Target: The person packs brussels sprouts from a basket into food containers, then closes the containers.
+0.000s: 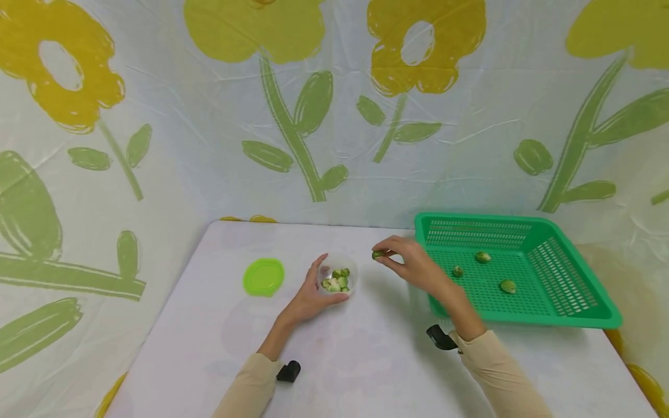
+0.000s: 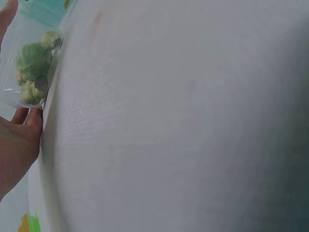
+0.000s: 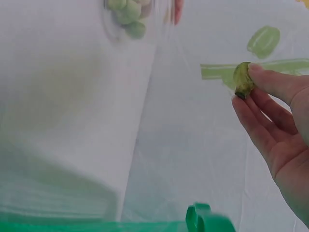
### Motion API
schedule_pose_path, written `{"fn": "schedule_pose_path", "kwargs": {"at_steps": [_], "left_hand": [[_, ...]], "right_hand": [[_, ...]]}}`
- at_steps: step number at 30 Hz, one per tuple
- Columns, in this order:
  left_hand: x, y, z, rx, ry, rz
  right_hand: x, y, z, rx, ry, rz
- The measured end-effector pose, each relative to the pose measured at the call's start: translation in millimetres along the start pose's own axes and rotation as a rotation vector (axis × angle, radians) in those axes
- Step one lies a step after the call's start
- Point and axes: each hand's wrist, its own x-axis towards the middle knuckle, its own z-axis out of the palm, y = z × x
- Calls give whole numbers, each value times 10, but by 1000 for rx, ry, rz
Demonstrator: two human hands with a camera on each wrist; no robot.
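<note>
My left hand (image 1: 312,297) holds a clear plastic container (image 1: 354,273) from its left side, fingers and thumb spread round the wall. Several Brussels sprouts (image 1: 335,281) lie in it; the left wrist view shows them through the clear side, sprouts (image 2: 34,62) close to the table. Between the thumb and fingertips of my right hand (image 1: 410,264), a single Brussels sprout (image 3: 243,79) is pinched above the table, right of the container and apart from it. In the green basket (image 1: 567,313) by my right forearm, 3 more sprouts are visible, one of them a sprout (image 1: 508,286) near the middle.
A bright green lid (image 1: 263,277) lies flat on the white table (image 1: 324,354), left of the container. The basket has raised, slotted walls and sits at the table's right side. Flower-printed cloth (image 1: 209,145) hangs behind and beside the table.
</note>
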Motion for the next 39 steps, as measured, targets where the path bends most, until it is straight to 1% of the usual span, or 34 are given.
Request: {"fn": "schedule_pose_path", "kwargs": {"at_steps": [2,5,7,12,15,17,20,24,30,39], "left_hand": [[-21,36,-11,-14,3,-5],[8,-55,-20,-11,8,-2],[-4,-26,-35,-11,-1,-1],[6,-19,-43,-9,-24,5],[59,-159,-30,-11,-18,23],[61,-184,-31,-17,-21,33],[56,-192,-36,-20,-26,32],[44,-195,-40,-10,-23,21],[52,-192,-32,3,-25,28],[47,-177,-25,-7,-22,20]], "right_hand": [[38,3,63,-3,-9,-9],[86,3,162,23,-21,-19],[110,-10,226,38,-28,-20],[157,-12,374,83,-42,-33],[186,4,456,107,-50,-45],[202,9,506,117,-63,-42],[214,25,579,118,-89,-35],[221,62,675,92,-128,-26],[228,58,725,41,-179,-2],[261,15,766,-99,-244,7]]}}
